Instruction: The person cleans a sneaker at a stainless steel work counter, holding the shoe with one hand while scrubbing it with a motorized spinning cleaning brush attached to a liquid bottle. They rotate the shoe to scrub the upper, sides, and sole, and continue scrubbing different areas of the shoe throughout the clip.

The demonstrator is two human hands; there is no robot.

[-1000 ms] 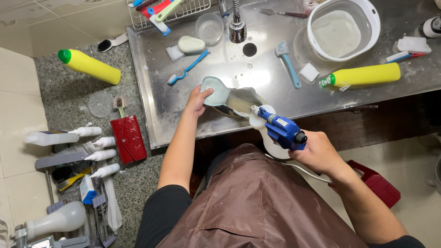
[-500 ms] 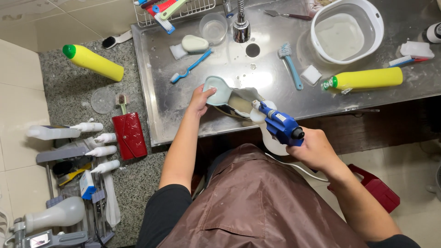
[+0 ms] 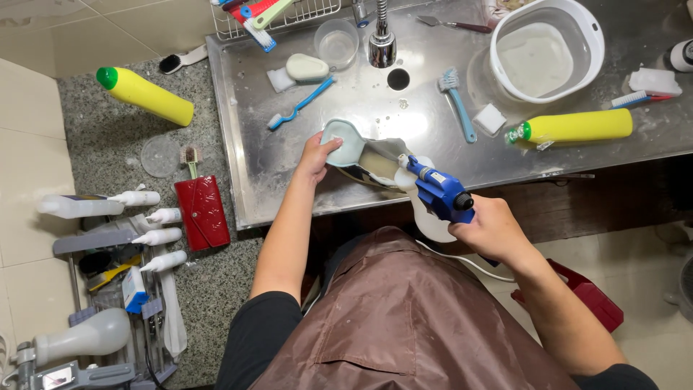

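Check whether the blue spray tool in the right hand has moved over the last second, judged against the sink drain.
Cannot tell of any real move: the blue spray tool sits below and right of the drain hole much as before, nozzle at the shoe.

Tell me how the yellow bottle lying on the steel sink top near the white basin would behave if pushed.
The yellow bottle lies on its side and looks round, so a sideways nudge would probably roll it. The steel sink top looks wet and streaked, so it may also slide and feel slippery. It seems to be rigid plastic, unlikely to flop; how full or heavy it is cannot be told.
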